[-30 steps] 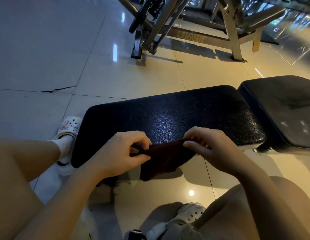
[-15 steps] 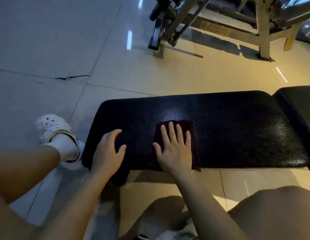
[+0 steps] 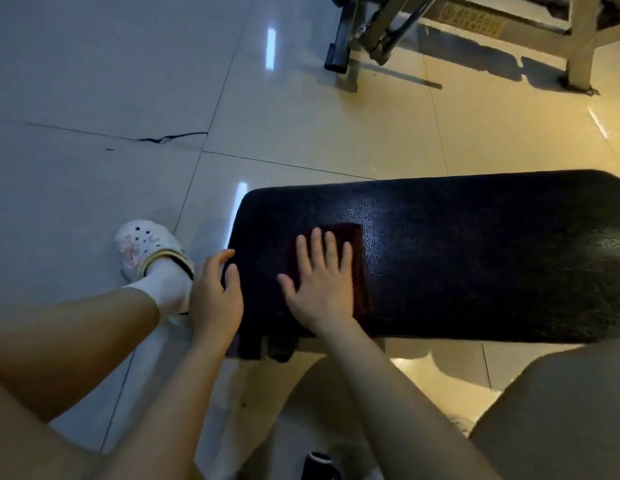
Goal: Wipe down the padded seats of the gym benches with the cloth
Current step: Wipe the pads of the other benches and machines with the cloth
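A black padded bench seat (image 3: pixel 457 258) runs across the right half of the view, low over the tiled floor. A folded dark red cloth (image 3: pixel 353 237) lies flat on its left part. My right hand (image 3: pixel 320 285) presses on the cloth with straight, spread fingers. My left hand (image 3: pixel 215 296) rests on the seat's left end, its fingers bent over the edge and its thumb on the padding.
My left foot in a white clog (image 3: pixel 146 247) stands on the floor just left of the bench. A metal gym machine frame (image 3: pixel 454 26) stands at the back right. Glossy floor tiles (image 3: pixel 128 81) stretch to the left and behind. My right knee (image 3: pixel 561 410) is at the lower right.
A second ago both hands held the cloth stretched at the seat's near edge. The cloth now lies flat under my right hand near the left end. My left hand moved to the seat's end.
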A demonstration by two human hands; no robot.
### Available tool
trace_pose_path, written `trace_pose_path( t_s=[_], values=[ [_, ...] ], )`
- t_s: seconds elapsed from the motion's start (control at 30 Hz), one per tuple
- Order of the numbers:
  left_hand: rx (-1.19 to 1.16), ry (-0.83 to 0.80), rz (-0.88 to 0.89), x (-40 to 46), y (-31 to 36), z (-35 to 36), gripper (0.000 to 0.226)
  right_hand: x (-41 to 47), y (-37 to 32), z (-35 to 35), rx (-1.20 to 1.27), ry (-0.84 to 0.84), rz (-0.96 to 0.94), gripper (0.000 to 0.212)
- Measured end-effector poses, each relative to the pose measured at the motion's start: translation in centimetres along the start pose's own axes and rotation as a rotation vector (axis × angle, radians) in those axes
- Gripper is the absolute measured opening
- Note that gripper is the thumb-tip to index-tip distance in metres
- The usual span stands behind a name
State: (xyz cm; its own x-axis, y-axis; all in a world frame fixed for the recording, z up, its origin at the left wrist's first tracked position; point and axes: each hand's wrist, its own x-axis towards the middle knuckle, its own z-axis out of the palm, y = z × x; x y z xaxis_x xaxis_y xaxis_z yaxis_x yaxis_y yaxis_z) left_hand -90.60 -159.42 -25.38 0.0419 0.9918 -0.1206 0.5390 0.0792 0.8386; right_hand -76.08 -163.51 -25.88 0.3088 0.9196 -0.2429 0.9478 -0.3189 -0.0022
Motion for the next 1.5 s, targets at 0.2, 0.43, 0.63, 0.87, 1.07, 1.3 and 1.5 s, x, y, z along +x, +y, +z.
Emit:
trace_pose_path(
  t_s=[0.2, 0.43, 0.63, 0.87, 1.07, 1.3, 1.5],
  values=[
    [-0.079, 0.1, -0.189, 0.8, -1.2, -0.8, 0.032, -0.7, -5.7, 2.1, -0.033, -0.132, -0.371, 0.062],
    [-0.051, -0.15, -0.233, -2.0, -2.7, 2.5, 0.05, 3.6, 6.1, -2.4, -0.073, 0.019, 0.126, 0.064],
    [-0.551, -0.058, -0.442, -1.8, -2.6, 2.7, 0.056, 5.7, 3.1, -2.2, -0.096, 0.01, 0.15, 0.075],
    [-0.663, 0.179, -0.558, -0.4, -2.6, 1.4, 0.048, 7.8, -9.7, 1.7, -0.045, -0.143, -0.433, 0.059],
    [-0.352, -0.011, -0.363, -1.5, -2.2, 2.0, 0.045, 13.4, -1.5, -1.1, -0.007, 0.01, -0.124, 0.059],
    [-0.044, -0.146, -0.151, -2.0, -2.1, 2.8, 0.051, 10.9, 12.7, -5.4, -0.033, 0.105, 0.301, 0.067],
    [-0.258, 0.02, -0.3, -0.9, -1.5, 0.8, 0.04, 8.5, 5.2, -3.0, -0.057, 0.074, 0.283, 0.08]
  ],
)
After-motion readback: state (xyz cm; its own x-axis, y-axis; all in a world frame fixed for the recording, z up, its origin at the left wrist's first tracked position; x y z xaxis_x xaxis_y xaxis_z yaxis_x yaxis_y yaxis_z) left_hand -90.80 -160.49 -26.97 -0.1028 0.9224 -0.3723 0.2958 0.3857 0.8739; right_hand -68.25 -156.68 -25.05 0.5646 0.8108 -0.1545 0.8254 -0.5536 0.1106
